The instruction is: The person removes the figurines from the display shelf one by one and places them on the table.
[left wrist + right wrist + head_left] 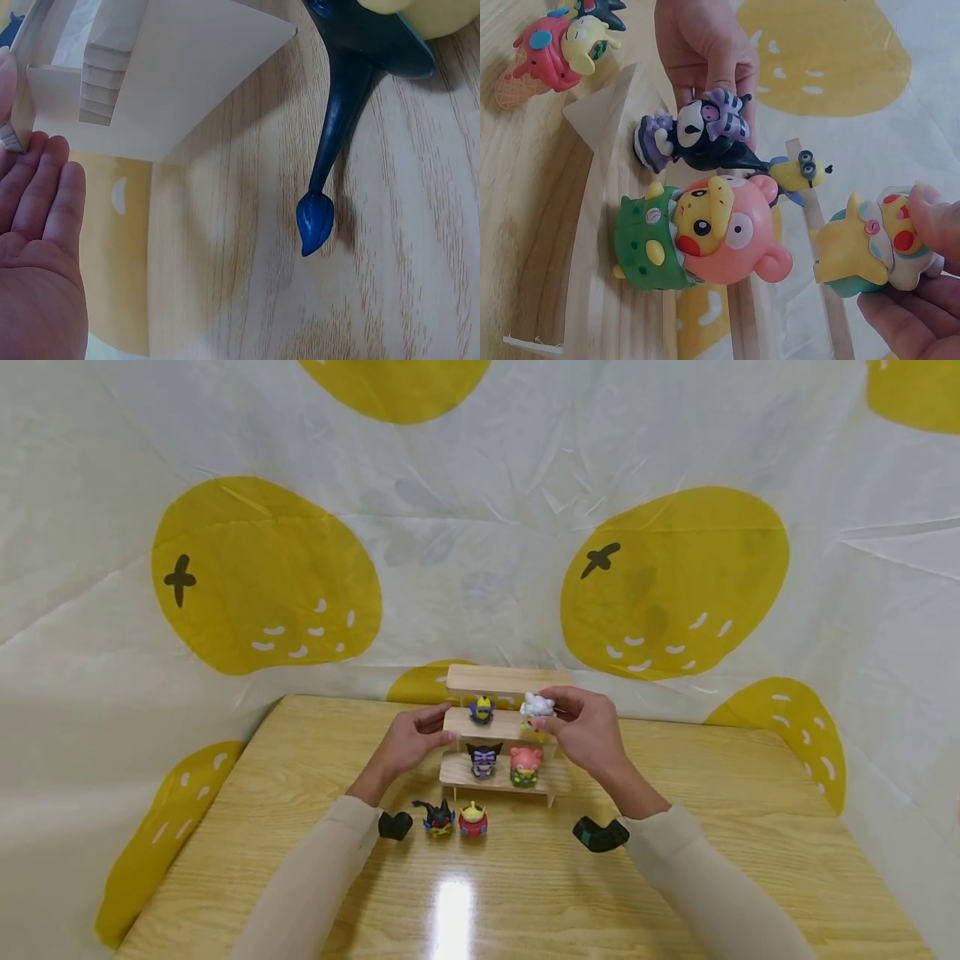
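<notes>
My right hand (592, 731) pinches a figurine with a white hood and a yellow face (904, 225) between thumb and fingers. It is at the right end of the middle tier of a wooden stepped stand (508, 677). My left hand (408, 743) grips the left edge of that tier, its fingers (56, 184) along the wood. On the middle tier stands a yellow figurine with goggles (802, 169). A black figurine with a purple bow (483, 760) and a pink-hooded figurine with a green body (697, 232) stand on the lowest tier.
In front of the stand, a black figurine with blue and yellow parts (437, 818) and a red figurine with a yellow top (473, 819) stand on the wooden table (712, 893). A patterned cloth (480, 568) hangs behind and along the sides.
</notes>
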The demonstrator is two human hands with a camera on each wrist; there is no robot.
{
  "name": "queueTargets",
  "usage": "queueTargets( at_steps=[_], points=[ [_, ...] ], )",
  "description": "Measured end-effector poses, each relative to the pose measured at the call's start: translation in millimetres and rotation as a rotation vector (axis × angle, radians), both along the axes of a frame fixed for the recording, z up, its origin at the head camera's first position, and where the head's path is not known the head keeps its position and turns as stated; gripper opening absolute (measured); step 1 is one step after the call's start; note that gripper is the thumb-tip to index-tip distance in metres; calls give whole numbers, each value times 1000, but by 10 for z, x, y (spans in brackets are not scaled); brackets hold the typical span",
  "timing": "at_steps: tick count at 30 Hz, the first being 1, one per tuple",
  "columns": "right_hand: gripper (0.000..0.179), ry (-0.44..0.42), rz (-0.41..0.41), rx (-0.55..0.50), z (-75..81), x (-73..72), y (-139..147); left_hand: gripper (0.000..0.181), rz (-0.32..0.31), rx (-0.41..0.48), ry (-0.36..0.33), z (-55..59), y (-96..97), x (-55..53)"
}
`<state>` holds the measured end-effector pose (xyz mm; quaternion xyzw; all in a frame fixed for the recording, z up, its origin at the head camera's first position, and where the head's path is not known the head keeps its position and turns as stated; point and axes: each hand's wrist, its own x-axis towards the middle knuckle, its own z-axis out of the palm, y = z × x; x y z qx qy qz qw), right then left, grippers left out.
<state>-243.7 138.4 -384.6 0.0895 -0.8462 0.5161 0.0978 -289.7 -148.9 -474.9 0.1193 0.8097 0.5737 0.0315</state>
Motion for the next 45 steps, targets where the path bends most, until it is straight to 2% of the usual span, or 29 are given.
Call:
queueTargets(
  at_steps=[19, 30, 45],
  points=[
    [33, -10, 55, -29, 66, 126, 42, 62, -8, 21, -1, 40, 18, -7],
    [35, -41, 78, -47, 44, 222, 59, 62, -1, 12, -20, 28, 2, 26],
    [37, -43, 97, -64, 12, 324, 64, 63, 2, 21, -16, 16, 12, 8]
  ],
)
